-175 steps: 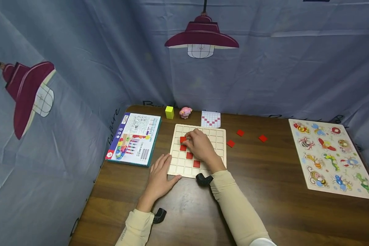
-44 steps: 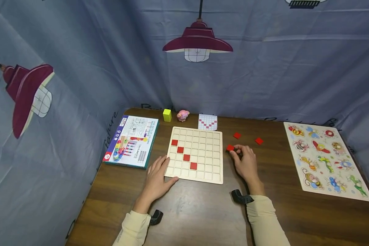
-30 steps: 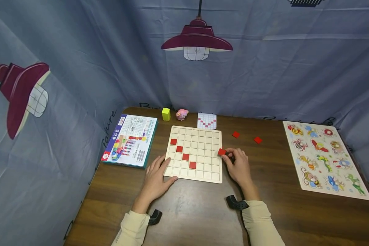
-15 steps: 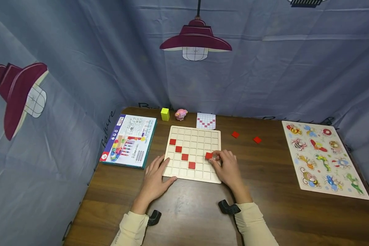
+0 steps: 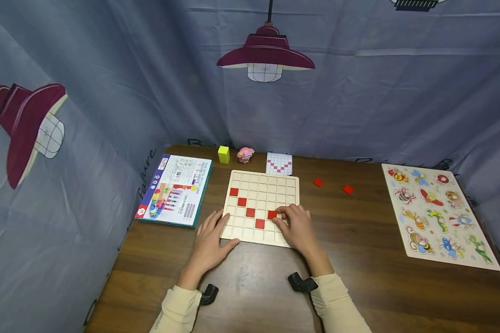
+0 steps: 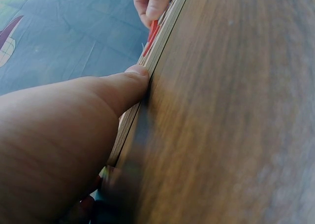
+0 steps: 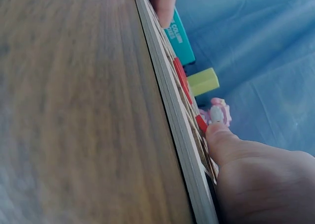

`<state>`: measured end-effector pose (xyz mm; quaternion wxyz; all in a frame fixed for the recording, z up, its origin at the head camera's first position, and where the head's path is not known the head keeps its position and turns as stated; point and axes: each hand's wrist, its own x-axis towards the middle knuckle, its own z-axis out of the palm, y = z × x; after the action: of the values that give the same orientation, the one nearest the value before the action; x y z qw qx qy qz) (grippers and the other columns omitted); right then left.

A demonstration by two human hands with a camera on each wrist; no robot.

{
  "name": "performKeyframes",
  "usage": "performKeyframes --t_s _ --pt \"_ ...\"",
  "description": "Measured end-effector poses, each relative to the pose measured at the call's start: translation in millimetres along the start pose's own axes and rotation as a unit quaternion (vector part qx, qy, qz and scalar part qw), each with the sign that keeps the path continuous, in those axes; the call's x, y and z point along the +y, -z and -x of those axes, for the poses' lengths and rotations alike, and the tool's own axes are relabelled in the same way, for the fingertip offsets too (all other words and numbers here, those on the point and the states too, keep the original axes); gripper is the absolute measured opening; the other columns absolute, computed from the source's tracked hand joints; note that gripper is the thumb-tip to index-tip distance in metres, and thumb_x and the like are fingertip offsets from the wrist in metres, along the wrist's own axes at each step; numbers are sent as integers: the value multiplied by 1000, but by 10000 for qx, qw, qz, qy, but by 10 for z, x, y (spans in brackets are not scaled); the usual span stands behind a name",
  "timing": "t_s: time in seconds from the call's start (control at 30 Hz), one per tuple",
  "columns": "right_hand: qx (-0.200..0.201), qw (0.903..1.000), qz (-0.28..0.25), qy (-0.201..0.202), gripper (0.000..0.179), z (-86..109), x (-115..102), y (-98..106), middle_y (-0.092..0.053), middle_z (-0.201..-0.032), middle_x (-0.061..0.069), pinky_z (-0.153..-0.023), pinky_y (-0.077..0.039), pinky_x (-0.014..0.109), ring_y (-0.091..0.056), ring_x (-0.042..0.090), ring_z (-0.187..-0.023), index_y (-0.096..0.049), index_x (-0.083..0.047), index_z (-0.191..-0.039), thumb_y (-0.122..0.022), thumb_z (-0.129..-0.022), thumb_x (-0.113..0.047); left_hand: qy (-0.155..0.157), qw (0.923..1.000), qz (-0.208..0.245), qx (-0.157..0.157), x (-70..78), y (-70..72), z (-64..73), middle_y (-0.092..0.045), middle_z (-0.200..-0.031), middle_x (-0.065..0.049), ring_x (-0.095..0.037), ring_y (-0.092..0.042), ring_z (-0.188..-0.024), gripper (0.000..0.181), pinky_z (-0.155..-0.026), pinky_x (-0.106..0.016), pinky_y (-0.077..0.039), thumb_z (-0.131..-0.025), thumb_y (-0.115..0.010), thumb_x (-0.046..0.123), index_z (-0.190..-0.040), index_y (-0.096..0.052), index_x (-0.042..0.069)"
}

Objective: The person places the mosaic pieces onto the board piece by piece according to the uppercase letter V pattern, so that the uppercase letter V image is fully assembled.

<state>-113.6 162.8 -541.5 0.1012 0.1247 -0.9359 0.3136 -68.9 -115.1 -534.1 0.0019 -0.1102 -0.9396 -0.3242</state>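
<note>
A square wooden grid board (image 5: 271, 189) lies on the table in the head view, with several red square tiles in its cells running down in a diagonal. My right hand (image 5: 297, 226) pinches a red tile (image 5: 272, 215) between thumb and fingertips, over the cell up and to the right of the lowest tile (image 5: 259, 224). In the right wrist view the thumb (image 7: 219, 135) presses at this tile's edge, close over the board. My left hand (image 5: 210, 243) rests with fingers spread at the board's lower left corner, its thumb (image 6: 133, 79) touching the board's near edge.
Two loose red tiles (image 5: 318, 182) (image 5: 348, 189) lie right of the board. Behind it are a pattern card (image 5: 279, 164) with a red V, a pink figurine (image 5: 245, 155) and a yellow block (image 5: 223, 155). A boxed set (image 5: 175, 189) lies left, an insect picture board (image 5: 439, 215) far right.
My right hand let go of one tile at the board's left, took another from the table on the right and carried it leftward over the board. My left hand stays at the corner.
</note>
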Motion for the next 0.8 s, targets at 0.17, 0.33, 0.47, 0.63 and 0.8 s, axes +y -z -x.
performKeyframes --t_s 0.17,0.33,0.47,0.63,0.8 --pt "-38 10000 77 -23 24 -5 -4 1 -59 -84 -2 -80 -31 36 -50 19 -85 -73 -13 -109 -78 -91 -28 38 10000 8 -8 15 1 -5 -38 -162 -15 -39 -27 -153 80 -119 -65 -22 -87 -79 43 -153 -47 11" --pt "35 9999 128 37 24 -6 -11 -3 -59 -83 -2 -79 -31 36 -52 19 -86 -74 -13 -108 -79 -90 -29 45 10000 7 -22 24 0 -3 -38 -162 -15 -38 -26 -154 80 -119 -65 -22 -87 -78 43 -153 -47 11" --pt "100 9998 136 74 24 -11 -20 -4 -59 -82 -2 -78 -31 36 -52 19 -85 -74 -13 -107 -80 -89 -28 34 10000 -19 -14 22 -2 -8 -39 -162 -15 -38 -27 -153 80 -119 -65 -23 -87 -79 43 -153 -47 11" --pt "168 9997 147 78 23 -14 -33 -9 -59 -80 -3 -77 -30 36 -51 19 -83 -76 -12 -105 -81 -87 -27 6 10000 -56 -15 17 -4 -12 -39 -162 -15 -38 -27 -153 80 -119 -65 -23 -87 -78 43 -153 -47 11" --pt "193 9997 135 60 23 -19 -43 -12 -59 -79 -3 -77 -30 36 -51 19 -82 -76 -12 -104 -82 -87 -26 34 10000 -62 0 18 -7 -16 -39 -162 -15 -39 -27 -153 79 -118 -65 -24 -87 -79 43 -153 -47 11"
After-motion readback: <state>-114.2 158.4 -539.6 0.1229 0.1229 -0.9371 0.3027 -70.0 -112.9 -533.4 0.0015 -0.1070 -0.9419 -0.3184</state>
